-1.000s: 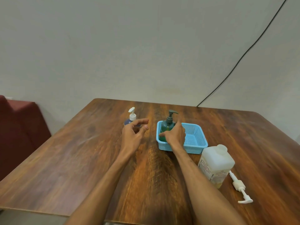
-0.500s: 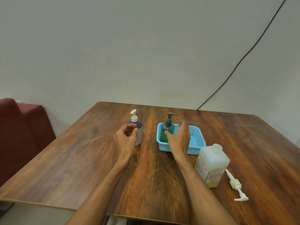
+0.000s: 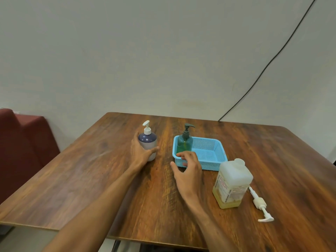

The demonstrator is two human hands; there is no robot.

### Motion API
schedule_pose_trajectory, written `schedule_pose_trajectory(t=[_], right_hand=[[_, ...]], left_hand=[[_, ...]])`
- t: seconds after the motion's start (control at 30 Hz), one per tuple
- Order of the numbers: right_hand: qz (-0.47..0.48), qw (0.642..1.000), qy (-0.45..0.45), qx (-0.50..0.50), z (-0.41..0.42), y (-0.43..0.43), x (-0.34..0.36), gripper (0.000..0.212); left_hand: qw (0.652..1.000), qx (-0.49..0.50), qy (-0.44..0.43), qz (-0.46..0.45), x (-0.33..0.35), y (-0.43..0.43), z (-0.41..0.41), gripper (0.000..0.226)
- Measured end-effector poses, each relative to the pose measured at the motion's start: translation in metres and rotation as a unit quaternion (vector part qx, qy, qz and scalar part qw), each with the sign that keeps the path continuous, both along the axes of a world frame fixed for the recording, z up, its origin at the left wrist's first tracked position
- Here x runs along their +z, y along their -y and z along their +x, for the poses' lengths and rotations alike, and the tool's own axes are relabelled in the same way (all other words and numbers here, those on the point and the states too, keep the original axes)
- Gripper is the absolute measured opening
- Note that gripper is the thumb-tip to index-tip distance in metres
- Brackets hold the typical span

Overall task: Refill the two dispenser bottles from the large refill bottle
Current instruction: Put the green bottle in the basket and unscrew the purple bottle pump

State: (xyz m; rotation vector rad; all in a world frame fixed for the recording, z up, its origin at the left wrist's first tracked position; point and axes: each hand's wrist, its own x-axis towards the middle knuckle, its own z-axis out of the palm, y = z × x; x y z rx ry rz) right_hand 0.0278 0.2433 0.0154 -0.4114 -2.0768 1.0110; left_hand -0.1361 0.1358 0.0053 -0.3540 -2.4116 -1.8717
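Observation:
My left hand point(image 3: 141, 153) grips the white dispenser bottle with a dark blue top point(image 3: 148, 140), which stands upright on the table left of centre. A green dispenser bottle point(image 3: 184, 141) stands upright in the left end of the blue basket point(image 3: 209, 157). My right hand point(image 3: 189, 169) hovers in front of the basket's near left corner with fingers loosely curled, holding nothing. The large translucent refill bottle point(image 3: 232, 184) stands at the right, its neck uncapped, with a little yellowish liquid at the bottom. Its white pump point(image 3: 260, 205) lies on the table beside it.
The wooden table point(image 3: 91, 179) fills the lower view, its near edge close to me. A red seat point(image 3: 23, 148) sits past the table's left edge. A black cable point(image 3: 269, 64) runs down the wall at the back right.
My left hand closed around the white dispenser bottle. My right hand let go of the green bottle and drew back toward me, out of the basket.

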Motion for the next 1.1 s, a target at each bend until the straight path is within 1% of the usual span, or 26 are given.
schedule_pose_trajectory(t=[0.13, 0.27, 0.43, 0.57, 0.63, 0.77, 0.83, 0.9, 1.0, 1.1], right_hand=[[-0.026, 1.000, 0.005, 0.009, 0.000, -0.004, -0.004, 0.023], [-0.037, 0.999, -0.010, 0.016, 0.006, -0.005, -0.005, 0.025], [-0.047, 0.998, -0.015, 0.033, 0.029, -0.005, -0.005, 0.035], [-0.070, 0.996, 0.001, 0.047, 0.057, -0.009, -0.007, 0.047], [-0.067, 0.996, 0.016, 0.049, 0.070, -0.013, -0.008, 0.054], [-0.084, 0.994, 0.041, 0.052, 0.091, -0.017, -0.015, 0.064], [-0.090, 0.993, 0.056, 0.054, 0.098, -0.017, -0.021, 0.066], [-0.096, 0.991, 0.071, 0.062, 0.102, -0.018, -0.026, 0.068], [-0.094, 0.989, 0.090, 0.077, 0.102, -0.020, -0.033, 0.072], [-0.091, 0.984, 0.106, 0.107, 0.097, -0.018, -0.035, 0.078]], left_hand=[[1.000, -0.012, 0.001, 0.004, -0.002, 0.000, -0.008, 0.088], [0.999, 0.008, -0.035, -0.007, 0.003, 0.006, 0.008, 0.085], [0.997, -0.015, -0.077, 0.004, 0.007, 0.017, 0.071, 0.087], [0.995, -0.049, -0.084, 0.006, 0.003, 0.019, 0.123, 0.084], [0.995, -0.061, -0.078, 0.009, 0.000, 0.015, 0.141, 0.084], [0.996, -0.079, -0.040, 0.008, -0.003, 0.005, 0.164, 0.086], [0.996, -0.081, -0.040, -0.009, -0.003, 0.000, 0.170, 0.091], [0.996, -0.087, -0.021, -0.026, -0.006, -0.003, 0.172, 0.096], [0.995, -0.096, -0.004, -0.041, -0.013, -0.005, 0.173, 0.095], [0.994, -0.106, 0.012, -0.035, -0.020, -0.005, 0.169, 0.106]])
